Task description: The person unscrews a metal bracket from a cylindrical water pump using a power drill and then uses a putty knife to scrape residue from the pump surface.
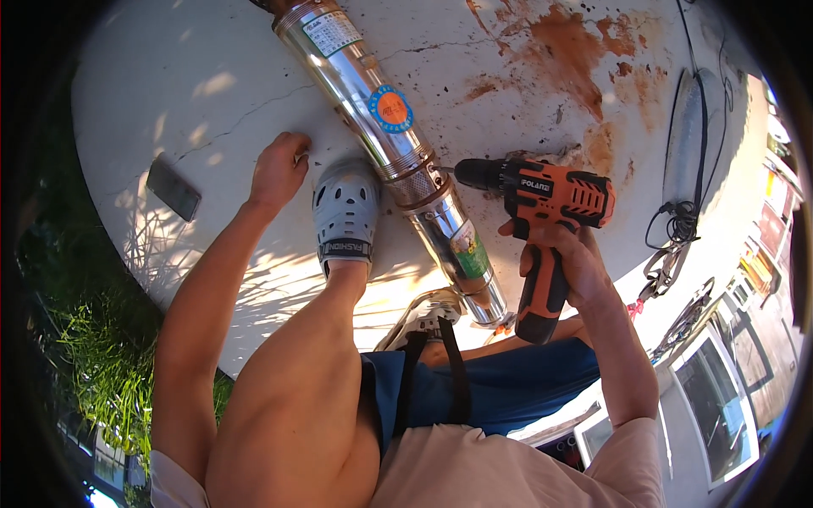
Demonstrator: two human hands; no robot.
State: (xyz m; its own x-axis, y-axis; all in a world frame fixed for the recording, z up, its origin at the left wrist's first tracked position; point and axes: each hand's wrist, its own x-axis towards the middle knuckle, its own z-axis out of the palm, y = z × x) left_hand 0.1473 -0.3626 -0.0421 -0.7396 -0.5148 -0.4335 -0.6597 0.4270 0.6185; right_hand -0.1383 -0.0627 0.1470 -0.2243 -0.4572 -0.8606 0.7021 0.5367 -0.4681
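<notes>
A long shiny steel submersible pump lies slantwise across the pale concrete, labels on its barrel and a perforated band partway along. In my right hand is an orange and black cordless drill, gripped by its handle. The drill points left, its bit tip at the perforated band; whether it touches a screw there is too small to tell. My left hand is closed beside my grey clog, left of the pump. Its curled fingers hide whatever they hold, if anything.
My grey clog stands close against the pump's left side. A dark phone lies on the concrete at left. Rust-brown stains mark the far right. Black cable lies coiled near the right edge. Grass borders the slab at left.
</notes>
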